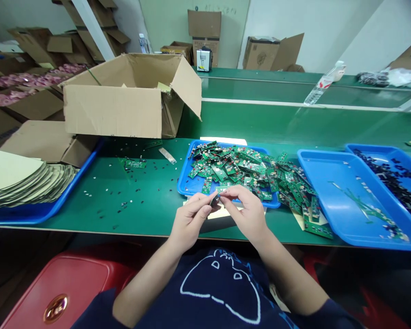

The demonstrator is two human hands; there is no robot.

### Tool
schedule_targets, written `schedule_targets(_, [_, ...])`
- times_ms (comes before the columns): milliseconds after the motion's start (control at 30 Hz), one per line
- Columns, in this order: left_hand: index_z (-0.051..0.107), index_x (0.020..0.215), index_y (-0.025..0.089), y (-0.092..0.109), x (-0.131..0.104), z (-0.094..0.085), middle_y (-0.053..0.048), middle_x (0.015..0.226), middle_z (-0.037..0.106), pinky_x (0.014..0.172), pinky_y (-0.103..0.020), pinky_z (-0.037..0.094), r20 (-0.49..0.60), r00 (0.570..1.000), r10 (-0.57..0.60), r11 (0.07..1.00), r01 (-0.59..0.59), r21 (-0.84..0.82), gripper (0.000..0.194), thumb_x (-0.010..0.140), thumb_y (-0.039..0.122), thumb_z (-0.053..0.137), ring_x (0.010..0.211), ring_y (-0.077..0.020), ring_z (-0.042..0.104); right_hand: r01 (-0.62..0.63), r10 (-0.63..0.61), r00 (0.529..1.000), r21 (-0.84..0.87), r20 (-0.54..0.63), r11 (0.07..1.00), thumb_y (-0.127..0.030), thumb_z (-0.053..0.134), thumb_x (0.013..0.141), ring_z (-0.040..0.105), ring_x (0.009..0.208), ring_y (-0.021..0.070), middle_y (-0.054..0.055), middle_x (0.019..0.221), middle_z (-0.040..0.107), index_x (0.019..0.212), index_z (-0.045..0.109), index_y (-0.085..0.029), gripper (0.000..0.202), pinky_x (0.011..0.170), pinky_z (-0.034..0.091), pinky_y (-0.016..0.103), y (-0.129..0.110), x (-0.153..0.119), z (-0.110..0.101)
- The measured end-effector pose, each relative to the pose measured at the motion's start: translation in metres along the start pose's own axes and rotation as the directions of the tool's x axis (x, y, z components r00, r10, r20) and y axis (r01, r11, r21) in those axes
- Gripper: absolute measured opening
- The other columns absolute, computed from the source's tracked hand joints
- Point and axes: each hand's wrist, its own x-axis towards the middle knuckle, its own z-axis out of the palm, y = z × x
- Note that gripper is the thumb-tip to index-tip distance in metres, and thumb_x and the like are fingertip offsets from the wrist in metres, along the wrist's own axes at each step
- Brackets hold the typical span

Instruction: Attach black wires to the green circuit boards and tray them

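Observation:
My left hand [191,220] is closed, its thumb and fingers pinching a small circuit board [215,199] that I see nearly edge-on. My right hand [245,211] meets it from the other side, fingertips pinched at the board's right end; whether they grip the board or a tiny part on it is hidden. Both hands are above the table's front part, just before a blue tray [182,183]. A heap of green circuit boards [236,167] fills that tray and spills over its right side onto the table.
To the right stand a blue tray [324,183] with a few boards and bits, and another with black parts [393,180]. On the left are a large open carton [113,112] and a stack of pale sheets [17,178]. Small black bits litter the green table [150,201]. A bottle [324,84] stands behind.

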Motion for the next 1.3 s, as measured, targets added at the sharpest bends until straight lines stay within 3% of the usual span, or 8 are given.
schedule_targets(367, [0.070, 0.089, 0.014, 0.006, 0.001, -0.005, -0.006, 0.071, 0.066, 0.063, -0.029, 0.053, 0.212, 0.968, -0.133, 0.991, 0.136, -0.002, 0.033, 0.090, 0.036, 0.045, 0.063, -0.0146, 0.062, 0.394, -0.400, 0.916, -0.204, 0.014, 0.896, -0.005, 0.051, 0.082, 0.061, 0.087, 0.0198, 0.006, 0.091, 0.063, 0.101, 0.060, -0.025, 0.029, 0.080, 0.053, 0.041, 0.010, 0.005, -0.015])
schedule_targets(533, [0.060, 0.115, 0.024, 0.003, 0.001, -0.008, -0.006, 0.094, 0.065, 0.074, -0.030, 0.053, 0.118, 0.975, 0.190, 0.938, -0.215, 0.273, 0.032, 0.084, 0.024, 0.058, 0.084, -0.0158, 0.061, 0.095, -0.085, 0.969, 0.032, -0.233, 0.995, -0.018, 0.050, 0.085, 0.061, 0.093, 0.0203, 0.009, 0.111, 0.056, 0.118, 0.050, -0.026, 0.034, 0.080, 0.053, 0.041, 0.011, 0.002, -0.014])
schedule_targets(633, [0.058, 0.117, 0.024, 0.001, 0.002, -0.011, -0.007, 0.100, 0.062, 0.083, -0.033, 0.051, 0.087, 0.933, 0.350, 0.839, -0.354, 0.414, 0.036, 0.082, 0.016, 0.059, 0.091, -0.0161, 0.059, -0.119, 0.155, 0.984, 0.327, -0.088, 0.937, -0.029, 0.048, 0.088, 0.062, 0.071, 0.0156, 0.004, 0.088, 0.062, 0.101, 0.059, -0.023, 0.018, 0.064, 0.055, 0.033, 0.009, -0.004, -0.014])
schedule_targets(733, [0.057, 0.116, 0.024, -0.001, 0.004, -0.015, -0.006, 0.102, 0.062, 0.093, -0.039, 0.048, 0.152, 0.891, 0.427, 0.743, -0.442, 0.502, 0.035, 0.082, 0.014, 0.059, 0.093, -0.0160, 0.060, -0.177, 0.153, 0.984, 0.362, 0.095, 0.915, -0.029, 0.060, 0.081, 0.061, 0.069, 0.0159, 0.003, 0.079, 0.063, 0.090, 0.062, -0.022, 0.013, 0.060, 0.053, 0.031, 0.004, -0.008, -0.014])
schedule_targets(900, [0.056, 0.117, 0.025, -0.001, 0.006, -0.013, -0.005, 0.100, 0.062, 0.090, -0.038, 0.050, 0.172, 0.883, 0.437, 0.709, -0.456, 0.537, 0.034, 0.083, 0.016, 0.057, 0.091, -0.0155, 0.060, 0.018, -0.022, 1.000, 0.187, 0.017, 0.982, -0.014, 0.059, 0.079, 0.060, 0.072, 0.0164, 0.002, 0.072, 0.063, 0.076, 0.062, -0.022, 0.009, 0.063, 0.050, 0.031, -0.005, -0.007, -0.011])
schedule_targets(1100, [0.058, 0.114, 0.021, 0.001, 0.006, -0.007, -0.006, 0.097, 0.062, 0.078, -0.027, 0.054, 0.042, 0.897, 0.440, 0.764, -0.399, 0.508, 0.032, 0.082, 0.015, 0.059, 0.090, -0.0148, 0.060, 0.202, -0.207, 0.978, 0.143, 0.020, 0.969, -0.006, 0.055, 0.079, 0.063, 0.076, 0.0161, 0.005, 0.085, 0.066, 0.095, 0.065, -0.024, 0.025, 0.064, 0.052, 0.030, 0.002, -0.010, -0.013])
schedule_targets(1200, [0.057, 0.113, 0.021, -0.006, 0.009, -0.008, -0.006, 0.100, 0.062, 0.089, -0.036, 0.051, -0.003, 0.880, 0.475, 0.774, -0.417, 0.476, 0.032, 0.082, 0.016, 0.059, 0.094, -0.0163, 0.060, 0.007, -0.031, 0.997, 0.295, 0.076, 0.956, -0.015, 0.053, 0.083, 0.064, 0.075, 0.0158, 0.006, 0.088, 0.067, 0.099, 0.064, -0.022, 0.021, 0.065, 0.054, 0.031, 0.009, -0.014, -0.013])
schedule_targets(1300, [0.057, 0.112, 0.022, -0.019, 0.012, -0.006, -0.006, 0.101, 0.062, 0.096, -0.042, 0.047, 0.034, 0.864, 0.502, 0.749, -0.454, 0.483, 0.030, 0.082, 0.016, 0.059, 0.094, -0.0166, 0.061, -0.311, 0.252, 0.951, 0.555, 0.181, 0.771, -0.035, 0.053, 0.085, 0.063, 0.062, 0.0142, 0.004, 0.075, 0.066, 0.089, 0.064, -0.020, 0.019, 0.055, 0.054, 0.028, 0.019, -0.016, -0.007])
